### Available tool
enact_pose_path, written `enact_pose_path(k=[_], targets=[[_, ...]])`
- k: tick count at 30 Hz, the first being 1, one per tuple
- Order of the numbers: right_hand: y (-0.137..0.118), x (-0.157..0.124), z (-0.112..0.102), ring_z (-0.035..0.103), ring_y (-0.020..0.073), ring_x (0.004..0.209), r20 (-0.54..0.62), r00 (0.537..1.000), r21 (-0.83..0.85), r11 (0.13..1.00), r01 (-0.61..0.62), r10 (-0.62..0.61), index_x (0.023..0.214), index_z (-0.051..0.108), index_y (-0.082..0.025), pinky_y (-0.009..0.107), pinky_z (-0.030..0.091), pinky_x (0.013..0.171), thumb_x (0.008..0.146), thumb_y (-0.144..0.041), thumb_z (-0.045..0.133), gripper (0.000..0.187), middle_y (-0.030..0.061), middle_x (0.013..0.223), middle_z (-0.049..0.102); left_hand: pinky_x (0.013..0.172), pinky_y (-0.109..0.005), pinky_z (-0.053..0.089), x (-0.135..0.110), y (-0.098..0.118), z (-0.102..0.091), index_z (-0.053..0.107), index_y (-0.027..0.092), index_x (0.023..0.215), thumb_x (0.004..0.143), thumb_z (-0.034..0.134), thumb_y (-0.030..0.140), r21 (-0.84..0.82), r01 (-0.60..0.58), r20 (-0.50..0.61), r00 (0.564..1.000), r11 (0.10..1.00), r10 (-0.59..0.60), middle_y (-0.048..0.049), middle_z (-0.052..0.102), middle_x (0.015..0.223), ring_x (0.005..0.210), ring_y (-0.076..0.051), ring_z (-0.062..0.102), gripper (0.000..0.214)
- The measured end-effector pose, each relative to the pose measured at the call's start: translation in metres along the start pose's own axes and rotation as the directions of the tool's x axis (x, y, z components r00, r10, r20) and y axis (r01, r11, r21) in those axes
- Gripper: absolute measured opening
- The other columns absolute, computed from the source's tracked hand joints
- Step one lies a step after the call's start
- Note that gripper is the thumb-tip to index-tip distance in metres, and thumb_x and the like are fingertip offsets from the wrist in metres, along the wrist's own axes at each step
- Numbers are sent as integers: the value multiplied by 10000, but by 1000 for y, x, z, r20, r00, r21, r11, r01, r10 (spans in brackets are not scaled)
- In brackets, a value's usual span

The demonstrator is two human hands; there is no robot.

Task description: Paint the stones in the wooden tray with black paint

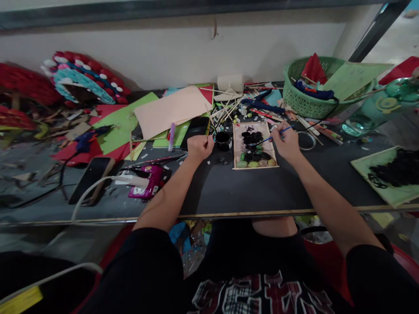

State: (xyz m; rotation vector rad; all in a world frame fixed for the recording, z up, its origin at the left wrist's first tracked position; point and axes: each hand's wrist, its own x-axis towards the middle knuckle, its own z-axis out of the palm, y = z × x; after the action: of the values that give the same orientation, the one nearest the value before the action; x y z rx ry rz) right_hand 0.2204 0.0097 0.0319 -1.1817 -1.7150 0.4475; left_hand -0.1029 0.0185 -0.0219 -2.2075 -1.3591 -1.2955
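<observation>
My right hand (285, 140) is closed round a slim blue paintbrush (266, 139), its tip down among dark pieces on a small framed panel (257, 167). Black-coated lumps fill the panel's middle, and green and yellowish pebbles (252, 164) line its near edge. To the left of the panel stands a small pot of black paint (223, 141). Beside that pot my left hand (200, 147) rests closed on the table; whether anything is in its fingers is hidden. Thin sticks (225, 111) lie behind the pot.
Coloured paper sheets (173, 111), a phone (91, 181) and a magenta power socket (149, 185) with a white cable are on the left. At the back right stands a green basket (304, 98), near a water bottle (363, 113). A second panel with black pieces (376, 192) lies far right.
</observation>
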Motion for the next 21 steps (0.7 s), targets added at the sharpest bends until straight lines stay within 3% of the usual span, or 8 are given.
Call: enact_pose_path(k=[2, 6, 9, 12, 17, 21], targets=[[1, 2, -1, 575, 174, 665, -33, 999, 29, 999, -16, 17, 688, 462, -255, 361, 460, 714, 935, -439, 528, 314, 3, 666, 594, 529, -331, 180, 0, 0, 0, 232, 224, 506, 966, 385, 382, 13, -1, 11, 1000, 1000, 1, 24, 278, 454, 442, -119, 285, 510], [6, 7, -8, 593, 191, 731, 66, 997, -15, 999, 30, -29, 685, 522, -244, 381, 467, 754, 916, -480, 564, 333, 27, 729, 614, 532, -330, 172, -1, -1, 1, 216, 221, 503, 969, 364, 401, 20, -3, 24, 1000, 1000, 3, 22, 264, 454, 447, -116, 270, 521], [9, 10, -13, 580, 195, 715, -17, 1000, -36, 999, -1, 1, 675, 500, -249, 385, 473, 751, 905, -533, 591, 377, 26, 693, 595, 538, -331, 176, -1, 1, 1, 211, 221, 506, 968, 368, 395, 11, 5, 44, 999, 1000, -6, 24, 253, 455, 454, -117, 262, 518], [10, 10, -10, 588, 190, 699, -96, 994, 80, 995, -51, 59, 746, 506, -256, 376, 486, 727, 899, -638, 562, 415, 26, 713, 600, 540, -330, 180, -1, 3, 2, 211, 223, 509, 963, 378, 400, -1, 7, 81, 997, 1000, -7, 24, 252, 457, 462, -122, 267, 515], [18, 10, 6, 537, 154, 595, -38, 990, 244, 962, -123, 136, 754, 528, -247, 343, 462, 610, 832, -817, 487, 577, 15, 691, 562, 543, -327, 184, -2, 3, 3, 217, 221, 506, 972, 357, 400, 4, 7, 70, 998, 1000, -7, 19, 272, 459, 463, -121, 280, 518], [28, 13, 11, 482, 142, 548, -63, 971, 314, 928, -199, 229, 715, 534, -246, 327, 406, 547, 754, -888, 504, 644, 9, 620, 536, 538, -326, 179, -3, 1, 3, 235, 219, 507, 976, 362, 377, 2, -32, 68, 997, 999, 32, 21, 283, 460, 457, -120, 279, 511]])
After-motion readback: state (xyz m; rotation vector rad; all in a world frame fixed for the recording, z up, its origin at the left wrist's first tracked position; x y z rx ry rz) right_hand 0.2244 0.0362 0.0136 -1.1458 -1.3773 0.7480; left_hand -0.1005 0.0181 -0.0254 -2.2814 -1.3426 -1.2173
